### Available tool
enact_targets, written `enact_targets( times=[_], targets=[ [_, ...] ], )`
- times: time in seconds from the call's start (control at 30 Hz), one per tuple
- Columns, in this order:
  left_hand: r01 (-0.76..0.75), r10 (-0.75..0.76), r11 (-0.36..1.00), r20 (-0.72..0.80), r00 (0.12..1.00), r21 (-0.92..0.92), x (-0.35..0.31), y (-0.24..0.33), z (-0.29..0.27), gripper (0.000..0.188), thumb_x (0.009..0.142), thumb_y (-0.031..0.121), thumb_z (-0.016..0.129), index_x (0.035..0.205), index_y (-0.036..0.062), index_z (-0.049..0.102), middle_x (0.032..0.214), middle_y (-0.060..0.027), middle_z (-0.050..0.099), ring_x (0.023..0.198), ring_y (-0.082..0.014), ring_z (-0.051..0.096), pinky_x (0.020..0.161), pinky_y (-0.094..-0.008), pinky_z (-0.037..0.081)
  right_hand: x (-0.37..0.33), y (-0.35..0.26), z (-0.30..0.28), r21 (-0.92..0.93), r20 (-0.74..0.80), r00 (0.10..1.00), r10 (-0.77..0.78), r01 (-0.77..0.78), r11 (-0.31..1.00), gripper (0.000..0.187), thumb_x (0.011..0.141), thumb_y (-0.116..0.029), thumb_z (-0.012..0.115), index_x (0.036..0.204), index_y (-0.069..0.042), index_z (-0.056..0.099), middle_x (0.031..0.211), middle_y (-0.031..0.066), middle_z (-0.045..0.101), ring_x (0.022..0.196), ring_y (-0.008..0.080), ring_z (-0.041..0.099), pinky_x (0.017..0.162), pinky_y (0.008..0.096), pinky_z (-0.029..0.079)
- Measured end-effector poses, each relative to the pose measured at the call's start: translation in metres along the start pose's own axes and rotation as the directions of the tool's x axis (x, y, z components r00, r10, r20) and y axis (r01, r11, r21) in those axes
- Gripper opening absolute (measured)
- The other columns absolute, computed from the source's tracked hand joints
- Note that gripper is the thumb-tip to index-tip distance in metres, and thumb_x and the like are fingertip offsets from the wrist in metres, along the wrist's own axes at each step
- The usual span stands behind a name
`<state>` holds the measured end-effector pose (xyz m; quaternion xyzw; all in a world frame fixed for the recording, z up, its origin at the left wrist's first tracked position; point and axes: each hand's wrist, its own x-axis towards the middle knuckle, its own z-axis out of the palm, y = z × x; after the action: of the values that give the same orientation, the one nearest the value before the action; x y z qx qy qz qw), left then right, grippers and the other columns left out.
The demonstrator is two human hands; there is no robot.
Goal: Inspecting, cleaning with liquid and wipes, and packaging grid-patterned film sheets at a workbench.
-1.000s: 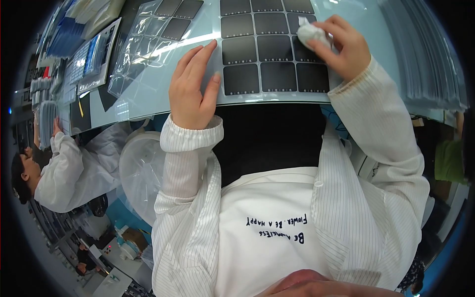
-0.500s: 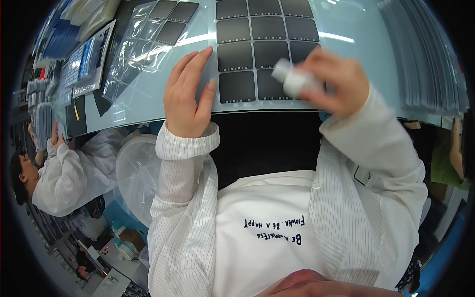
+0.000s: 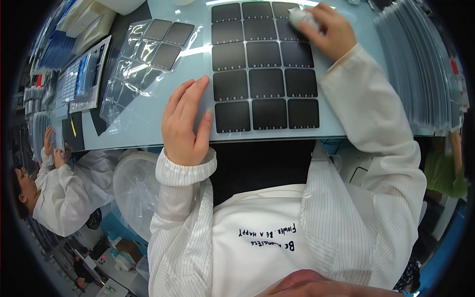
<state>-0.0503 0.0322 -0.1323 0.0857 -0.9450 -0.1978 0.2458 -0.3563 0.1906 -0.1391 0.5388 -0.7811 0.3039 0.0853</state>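
Right hand [image 3: 330, 30] of the wearer, fingers curled and thumb opposed, pinching a white crumpled wad of soft material [image 3: 302, 20] over the far right corner of a flat sheet of black rounded squares [image 3: 264, 55]. The sheet, which serves as the landmark, lies on a pale, glossy, glass-like tabletop [image 3: 193, 63] and bears its squares in five rows of three; the wad partly covers squares of the two farthest rows. Left hand [image 3: 185, 123], back uppermost, lies just to the left of the sheet's near end, holding nothing; its fingers are held loosely together and extended, with the thumb set apart and pointing along the sheet's left edge. Farther left of the sheet is a clear, shiny plastic sheet [image 3: 136, 62] with a few dark grey squares at its far end. Well to the right of the sheet stands a long row of translucent, bluish-grey thin sheets [image 3: 420, 74]. Beyond the sheet's near left corner, below tabletop level, are a translucent white round bin [image 3: 136, 190] and a co-worker in a white garment [image 3: 67, 200].
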Motion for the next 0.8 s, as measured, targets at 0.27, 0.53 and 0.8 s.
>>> enact_targets(
  times=[0.27, 0.53, 0.8],
  targets=[
    [-0.002, 0.002, 1.0, 0.005, 1.0, -0.002, 0.003, -0.002, 0.0, 0.05, 0.074, 0.006, 0.054, 0.124, -0.0002, 0.054, 0.119, -0.0138, 0.061, 0.111, -0.0373, 0.054, 0.094, -0.0418, 0.043, 0.005, -0.009, 0.008, 0.217, 0.028, 0.991, -0.127, 0.118, 0.969, 0.028, 0.078, -0.018, 0.07, 0.1, -0.002, 0.065, 0.084, 0.008, 0.059, 0.067, 0.0193, 0.058, 0.059, 0.0277, 0.046],
    [0.054, -0.054, 0.999, 0.038, 0.998, 0.0, 0.001, -0.001, -0.004, 0.048, 0.075, 0.007, 0.053, 0.122, -0.001, 0.055, 0.119, -0.015, 0.061, 0.111, -0.0378, 0.053, 0.094, -0.0419, 0.042, -0.018, -0.082, 0.013, 0.3, 0.3, 0.888, -0.35, 0.26, 0.918, 0.03, 0.073, -0.015, 0.073, 0.1, -0.004, 0.065, 0.083, 0.008, 0.06, 0.069, 0.0201, 0.062, 0.063, 0.0293, 0.051],
    [0.039, -0.038, 0.999, 0.032, 0.999, -0.015, 0.006, 0.002, -0.003, 0.048, 0.074, 0.007, 0.053, 0.122, -0.0009, 0.056, 0.12, -0.0145, 0.061, 0.111, -0.0372, 0.053, 0.094, -0.0419, 0.042, 0.025, -0.008, 0.023, -0.132, -0.085, 0.996, 0.042, -0.052, 0.99, 0.027, 0.08, -0.022, 0.068, 0.099, -0.003, 0.066, 0.081, 0.0079, 0.057, 0.062, 0.0211, 0.057, 0.058, 0.0296, 0.047]
  ],
)
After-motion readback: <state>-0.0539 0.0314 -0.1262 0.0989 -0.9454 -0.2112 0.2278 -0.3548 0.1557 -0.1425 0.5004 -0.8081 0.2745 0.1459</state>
